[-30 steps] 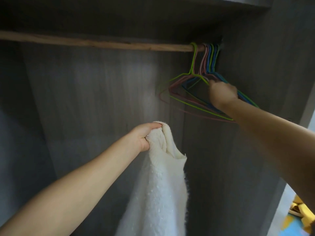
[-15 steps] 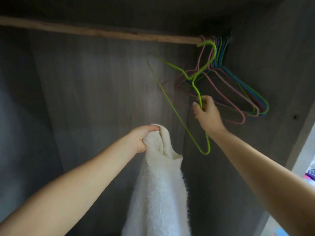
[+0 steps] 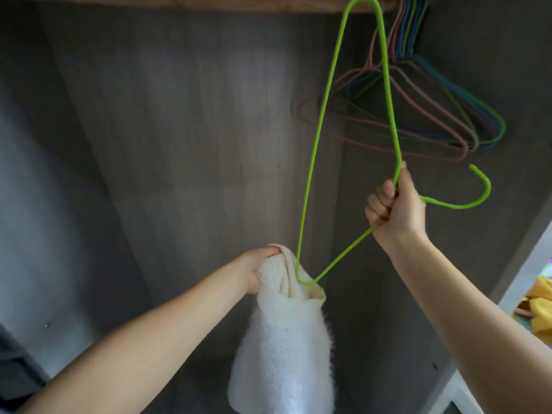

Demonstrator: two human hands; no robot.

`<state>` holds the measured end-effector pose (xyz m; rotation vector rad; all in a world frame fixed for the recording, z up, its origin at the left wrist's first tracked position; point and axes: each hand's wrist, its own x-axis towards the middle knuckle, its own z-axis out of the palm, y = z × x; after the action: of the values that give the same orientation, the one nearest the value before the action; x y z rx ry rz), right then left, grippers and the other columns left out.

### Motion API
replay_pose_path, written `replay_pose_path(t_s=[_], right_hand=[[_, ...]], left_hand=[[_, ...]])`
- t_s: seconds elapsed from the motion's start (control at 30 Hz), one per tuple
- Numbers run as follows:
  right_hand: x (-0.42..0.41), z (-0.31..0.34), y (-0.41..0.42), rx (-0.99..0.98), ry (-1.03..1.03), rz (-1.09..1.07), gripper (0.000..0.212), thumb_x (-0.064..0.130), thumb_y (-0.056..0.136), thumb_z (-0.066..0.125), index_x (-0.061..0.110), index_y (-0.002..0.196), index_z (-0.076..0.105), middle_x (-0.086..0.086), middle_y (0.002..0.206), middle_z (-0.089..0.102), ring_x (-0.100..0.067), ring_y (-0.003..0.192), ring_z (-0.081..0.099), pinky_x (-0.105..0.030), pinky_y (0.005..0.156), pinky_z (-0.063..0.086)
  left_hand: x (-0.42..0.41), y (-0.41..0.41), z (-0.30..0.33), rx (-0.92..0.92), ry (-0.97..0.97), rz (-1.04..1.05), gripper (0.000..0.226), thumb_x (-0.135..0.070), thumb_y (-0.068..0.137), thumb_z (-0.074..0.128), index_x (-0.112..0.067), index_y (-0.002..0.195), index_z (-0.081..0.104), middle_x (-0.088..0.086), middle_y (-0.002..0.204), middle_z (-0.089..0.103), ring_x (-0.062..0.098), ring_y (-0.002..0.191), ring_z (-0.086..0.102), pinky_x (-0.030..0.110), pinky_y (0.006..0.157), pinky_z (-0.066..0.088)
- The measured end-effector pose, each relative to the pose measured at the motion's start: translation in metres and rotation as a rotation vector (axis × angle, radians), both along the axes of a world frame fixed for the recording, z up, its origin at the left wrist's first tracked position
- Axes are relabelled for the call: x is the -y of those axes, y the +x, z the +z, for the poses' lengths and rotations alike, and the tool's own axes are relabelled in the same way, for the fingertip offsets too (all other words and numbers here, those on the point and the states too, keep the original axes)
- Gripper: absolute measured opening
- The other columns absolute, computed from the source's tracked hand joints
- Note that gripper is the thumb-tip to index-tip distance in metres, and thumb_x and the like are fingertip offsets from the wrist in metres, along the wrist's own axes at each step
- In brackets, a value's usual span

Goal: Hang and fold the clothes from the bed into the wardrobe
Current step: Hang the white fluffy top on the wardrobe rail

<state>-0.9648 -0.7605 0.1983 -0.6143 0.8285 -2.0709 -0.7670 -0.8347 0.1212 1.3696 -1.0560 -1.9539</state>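
A fluffy white garment hangs from my left hand, which grips its bunched top edge inside the grey wardrobe. My right hand holds a bright green wire hanger at its neck, off the rail and turned on end with the hook pointing right. One corner of the hanger dips into the opening at the top of the garment. The opposite corner reaches up in front of the wooden rail.
Several more wire hangers in pink, blue and green hang bunched at the rail's right end. The wardrobe's right side wall is close beside my right arm. Yellow cloth lies outside at the right edge.
My right hand took the green hanger off the rail, brought it down and left, and turned it. One of its corners now sits in the garment's opening. My left hand stayed put.
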Motion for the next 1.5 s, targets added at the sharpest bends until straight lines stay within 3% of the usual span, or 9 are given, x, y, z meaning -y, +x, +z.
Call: replay_pose_path(t_s=[0.1, 0.4, 0.5, 0.6, 0.8, 1.07, 1.2, 1.33, 1.5], right_hand=[[-0.013, -0.003, 0.029, -0.042, -0.055, 0.061, 0.061, 0.050, 0.095, 0.046, 0.023, 0.043, 0.029, 0.007, 0.044, 0.017, -0.009, 0.037, 0.014, -0.021, 0.035, 0.013], [-0.036, -0.047, 0.116, -0.494, 0.135, 0.180, 0.056, 0.058, 0.085, 0.054, 0.023, 0.046, 0.033, 0.007, 0.045, 0.021, -0.009, 0.039, 0.016, -0.016, 0.040, 0.013], [-0.050, -0.070, 0.125, -0.616, 0.238, 0.251, 0.048, 0.053, 0.083, 0.050, 0.019, 0.050, 0.047, 0.007, 0.048, 0.021, -0.009, 0.041, 0.015, -0.014, 0.042, 0.016], [-0.073, -0.066, 0.115, -0.764, 0.291, 0.236, 0.041, 0.046, 0.088, 0.045, 0.016, 0.083, 0.072, 0.007, 0.053, 0.022, -0.009, 0.043, 0.019, -0.017, 0.040, 0.020], [-0.105, -0.047, 0.109, -1.092, 0.547, 0.277, 0.038, 0.031, 0.103, 0.035, 0.028, 0.090, 0.071, 0.007, 0.050, 0.027, -0.012, 0.040, 0.025, -0.018, 0.037, 0.026], [-0.124, -0.027, 0.101, -1.120, 0.816, 0.242, 0.034, 0.030, 0.101, 0.041, 0.017, 0.085, 0.068, 0.005, 0.049, 0.024, -0.013, 0.039, 0.023, -0.019, 0.040, 0.022], [-0.132, -0.028, 0.091, -1.047, 0.860, 0.264, 0.035, 0.030, 0.100, 0.043, 0.023, 0.079, 0.070, 0.005, 0.048, 0.023, -0.012, 0.037, 0.020, -0.016, 0.038, 0.019], [-0.131, -0.034, 0.086, -1.255, 0.985, 0.302, 0.037, 0.028, 0.101, 0.035, 0.035, 0.082, 0.065, 0.002, 0.048, 0.032, -0.013, 0.035, 0.029, -0.017, 0.034, 0.025], [-0.114, -0.034, 0.089, -1.253, 1.101, 0.392, 0.031, 0.025, 0.102, 0.027, 0.025, 0.100, 0.058, 0.001, 0.052, 0.031, -0.009, 0.032, 0.028, -0.014, 0.034, 0.023]], left_hand=[[0.000, 0.015, 0.013, -0.002, -0.017, -0.112, 0.040, -0.021, 0.099, 0.048, -0.005, 0.065, 0.064, 0.009, 0.051, 0.065, 0.017, 0.042, 0.062, 0.037, 0.083, 0.046], [0.017, 0.065, 0.068, -0.043, -0.126, -0.367, 0.056, -0.026, 0.100, 0.042, -0.009, 0.055, 0.070, 0.008, 0.056, 0.068, 0.019, 0.049, 0.067, 0.029, 0.048, 0.054], [0.026, 0.081, 0.072, -0.037, -0.152, -0.378, 0.055, -0.027, 0.099, 0.045, -0.008, 0.054, 0.072, 0.007, 0.060, 0.069, 0.017, 0.053, 0.068, 0.033, 0.067, 0.055], [0.042, 0.100, 0.063, -0.004, -0.118, -0.278, 0.043, -0.020, 0.096, 0.053, -0.008, 0.059, 0.071, 0.008, 0.060, 0.070, 0.017, 0.051, 0.067, 0.037, 0.087, 0.050], [0.051, 0.099, 0.045, -0.068, -0.005, -0.178, 0.031, -0.016, 0.093, 0.042, -0.007, 0.074, 0.065, 0.007, 0.067, 0.066, 0.022, 0.054, 0.065, 0.035, 0.062, 0.050], [0.054, 0.062, 0.047, -0.060, 0.026, -0.295, 0.037, -0.038, 0.091, 0.057, -0.013, 0.065, 0.053, 0.008, 0.062, 0.057, 0.022, 0.057, 0.059, 0.029, 0.049, 0.055], [0.047, 0.047, 0.039, 0.152, -0.233, -0.320, 0.024, -0.011, 0.093, 0.052, -0.010, 0.069, 0.052, 0.004, 0.046, 0.058, 0.014, 0.039, 0.057, 0.023, 0.040, 0.048], [0.028, 0.026, 0.026, 0.820, -1.152, -0.310, 0.010, -0.010, 0.084, 0.058, -0.020, 0.081, 0.059, 0.005, 0.080, 0.063, 0.024, 0.076, 0.059, 0.026, 0.063, 0.041], [-0.001, -0.003, 0.018, 0.646, -1.312, -0.399, 0.006, -0.020, 0.086, 0.060, -0.019, 0.083, 0.055, -0.002, 0.068, 0.055, 0.024, 0.070, 0.055, 0.027, 0.059, 0.036]])
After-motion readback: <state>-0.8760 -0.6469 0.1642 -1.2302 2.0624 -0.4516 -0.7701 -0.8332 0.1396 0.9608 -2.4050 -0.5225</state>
